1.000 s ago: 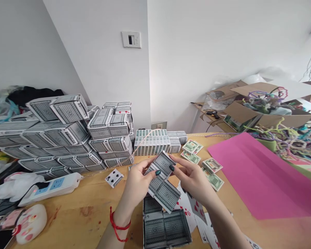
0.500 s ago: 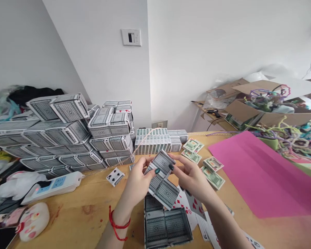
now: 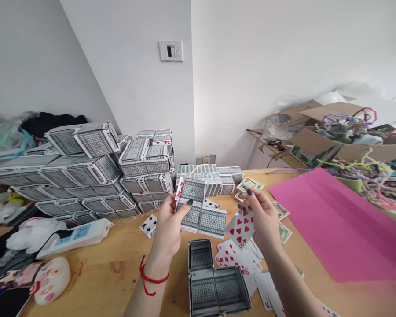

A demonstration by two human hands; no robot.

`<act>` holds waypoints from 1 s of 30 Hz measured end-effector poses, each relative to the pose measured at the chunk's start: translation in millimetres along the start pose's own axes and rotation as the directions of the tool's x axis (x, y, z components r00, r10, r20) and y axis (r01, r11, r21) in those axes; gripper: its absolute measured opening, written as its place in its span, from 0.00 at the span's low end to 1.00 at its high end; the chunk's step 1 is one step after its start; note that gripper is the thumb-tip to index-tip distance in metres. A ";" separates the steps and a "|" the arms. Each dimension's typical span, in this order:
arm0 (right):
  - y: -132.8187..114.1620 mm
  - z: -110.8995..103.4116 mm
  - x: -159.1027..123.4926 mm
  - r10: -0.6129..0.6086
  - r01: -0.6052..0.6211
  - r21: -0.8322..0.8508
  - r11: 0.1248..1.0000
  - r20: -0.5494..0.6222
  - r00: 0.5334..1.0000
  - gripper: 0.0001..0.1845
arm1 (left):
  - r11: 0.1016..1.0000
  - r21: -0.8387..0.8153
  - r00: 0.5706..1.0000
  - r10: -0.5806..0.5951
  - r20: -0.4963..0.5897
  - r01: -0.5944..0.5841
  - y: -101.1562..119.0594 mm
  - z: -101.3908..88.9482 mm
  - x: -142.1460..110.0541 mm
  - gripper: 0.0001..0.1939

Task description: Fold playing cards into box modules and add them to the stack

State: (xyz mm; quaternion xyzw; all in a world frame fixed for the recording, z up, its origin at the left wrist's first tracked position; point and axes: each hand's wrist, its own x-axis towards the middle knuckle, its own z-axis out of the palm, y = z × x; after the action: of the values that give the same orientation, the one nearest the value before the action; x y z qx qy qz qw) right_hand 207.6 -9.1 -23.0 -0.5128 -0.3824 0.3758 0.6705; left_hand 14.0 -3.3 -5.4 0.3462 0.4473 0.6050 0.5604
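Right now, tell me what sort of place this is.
Probably a craft corner, at home or in a small workshop: playing cards in the left hand, stacked boxes with matching card-back patterns, and a large pink sheet on the wooden table.

Shows adjoining pale walls (image 3: 251, 66), with a white wall plate (image 3: 170, 51) mounted on one, above a softly lit wooden counter (image 3: 102, 286).
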 end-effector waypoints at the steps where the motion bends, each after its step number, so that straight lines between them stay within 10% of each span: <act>1: 8.5 -0.2 1.5 -0.078 0.076 -0.074 0.994 -0.022 0.997 0.13 | 0.999 -0.042 1.000 -0.026 -0.013 0.025 1.1 0.7 0.3 0.18; 6: 57.5 -1.1 7.1 -0.401 0.480 -0.460 0.747 0.265 0.877 0.11 | 0.986 -0.145 0.995 -0.092 -0.025 0.087 4.5 2.3 0.8 0.20; 10: 79.9 0.9 6.5 -0.375 0.544 -0.428 0.722 0.420 0.827 0.11 | 0.983 -0.153 0.995 -0.103 0.006 0.102 5.4 1.0 0.5 0.19; 21: 89.8 -7.9 22.3 0.018 0.116 -0.592 0.797 0.216 0.976 0.23 | 0.968 -0.222 0.992 -0.124 -0.018 0.117 12.2 1.8 -2.3 0.18; 25: 69.8 -14.9 29.6 0.066 0.063 -0.645 0.762 0.174 0.983 0.08 | 0.904 -0.370 0.973 -0.230 -0.001 0.213 15.5 -2.8 -0.4 0.14; 30: 21.9 -16.3 20.5 0.102 0.008 -0.583 0.812 0.155 0.983 0.16 | 0.802 -0.509 0.935 -0.353 0.018 0.313 19.2 -6.8 3.7 0.13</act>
State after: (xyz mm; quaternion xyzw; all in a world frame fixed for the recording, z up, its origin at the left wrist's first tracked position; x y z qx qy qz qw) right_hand 228.5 7.0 -44.7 -0.6665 -0.5245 0.3021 0.4352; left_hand 0.2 -0.2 9.7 0.0800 0.3488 0.6055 0.7108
